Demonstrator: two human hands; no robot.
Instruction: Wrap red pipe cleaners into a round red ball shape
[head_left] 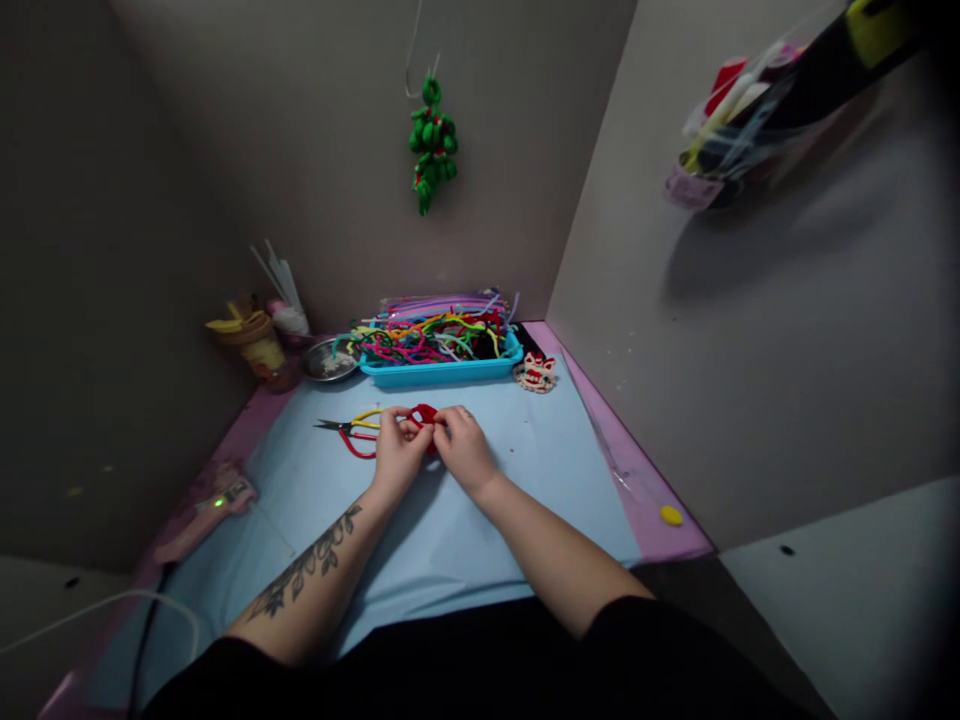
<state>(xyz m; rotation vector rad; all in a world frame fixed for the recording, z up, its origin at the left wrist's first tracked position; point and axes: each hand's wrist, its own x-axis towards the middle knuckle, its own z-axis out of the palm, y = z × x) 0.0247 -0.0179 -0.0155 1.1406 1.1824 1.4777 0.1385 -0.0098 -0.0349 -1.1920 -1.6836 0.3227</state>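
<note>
My left hand (401, 441) and my right hand (460, 444) meet over the middle of the blue-covered table. Between their closed fingertips is a red fuzzy pipe cleaner (424, 411), bent into a small loop. The fingers hide much of its lower part. Just left of my left hand lies a pair of scissors (346, 428), blades pointing left, with one yellow and one red handle. Beyond my hands, a blue tray (442, 375) is heaped with loose pipe cleaners (420, 338) in many colours.
A metal dish (330, 362) with small white bits sits left of the tray, near a cup (262, 350) of tools. Right of the tray lies a red-and-cream ornament (535, 373). A pink glue gun (210, 515) rests at left. Green pipe-cleaner work (433, 145) hangs on the back wall.
</note>
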